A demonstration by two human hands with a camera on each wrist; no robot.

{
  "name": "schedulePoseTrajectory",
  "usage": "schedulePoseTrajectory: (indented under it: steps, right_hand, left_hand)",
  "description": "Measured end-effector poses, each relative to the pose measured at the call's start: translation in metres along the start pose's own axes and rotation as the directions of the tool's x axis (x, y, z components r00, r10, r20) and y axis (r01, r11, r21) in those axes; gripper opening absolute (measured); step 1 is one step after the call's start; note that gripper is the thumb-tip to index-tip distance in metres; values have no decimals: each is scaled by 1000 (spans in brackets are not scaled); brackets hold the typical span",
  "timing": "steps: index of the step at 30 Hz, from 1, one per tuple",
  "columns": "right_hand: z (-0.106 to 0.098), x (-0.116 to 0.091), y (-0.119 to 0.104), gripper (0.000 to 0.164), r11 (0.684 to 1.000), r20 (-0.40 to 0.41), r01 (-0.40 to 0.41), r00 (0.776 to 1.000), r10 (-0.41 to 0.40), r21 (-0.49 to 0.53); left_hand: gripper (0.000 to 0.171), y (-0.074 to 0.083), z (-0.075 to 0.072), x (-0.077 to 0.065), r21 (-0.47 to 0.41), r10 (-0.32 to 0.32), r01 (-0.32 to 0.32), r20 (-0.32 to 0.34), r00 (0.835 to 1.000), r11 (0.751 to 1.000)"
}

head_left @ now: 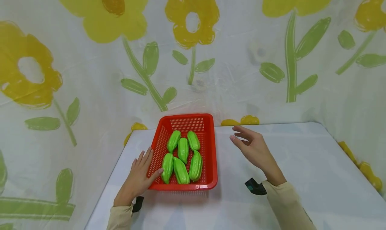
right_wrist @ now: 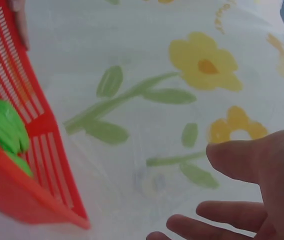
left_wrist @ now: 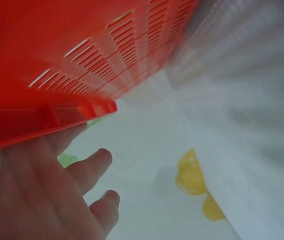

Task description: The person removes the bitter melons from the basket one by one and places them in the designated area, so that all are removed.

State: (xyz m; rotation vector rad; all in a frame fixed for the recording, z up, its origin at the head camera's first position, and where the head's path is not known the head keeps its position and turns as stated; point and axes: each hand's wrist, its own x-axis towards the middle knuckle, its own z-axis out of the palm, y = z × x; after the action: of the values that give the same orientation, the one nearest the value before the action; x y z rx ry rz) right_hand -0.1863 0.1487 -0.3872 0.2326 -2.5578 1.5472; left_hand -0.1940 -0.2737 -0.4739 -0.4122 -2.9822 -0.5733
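Observation:
A red plastic basket (head_left: 213, 156) with slotted walls is on the white table. Several bright green, lengthwise-ridged fruits (head_left: 183, 150), plump and tapered like bitter melons, lie inside it in two rough rows. At the basket's left rim is my left hand (head_left: 137, 179), fingers fairly straight and spread along the outside, thumb reaching over the rim. From the left wrist, the rim (left_wrist: 52, 127) crosses over that hand and hides part of it. To the right of the basket, apart from it, my right hand (head_left: 254, 151) is raised above the table with loosely bent fingers and holds nothing.
A white sheet (head_left: 229, 69) printed with yellow flowers hangs behind and beside the table (head_left: 289, 163). The basket stands near the table's back edge, left of the middle. Dark bands (head_left: 255, 186) are on both wrists.

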Motion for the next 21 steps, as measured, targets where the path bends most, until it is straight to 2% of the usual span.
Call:
schedulePoseTrajectory:
  steps: [10,15,21]
  right_hand:
    - [29,27,-14,54,981,31,-33,999,28,190]
    - [45,38,-19,57,946,75,-70,996,49,318]
    - [66,54,-22,59,882,130,-172,983,127,439]
  left_hand:
    - [94,3,-2,-1,-8,-4,4,-12,1000,1000]
    - [94,3,-2,-1,-1,-8,8,-4,1000,1000]
    - [95,2,-1,-2,0,-13,13,-2,1000,1000]
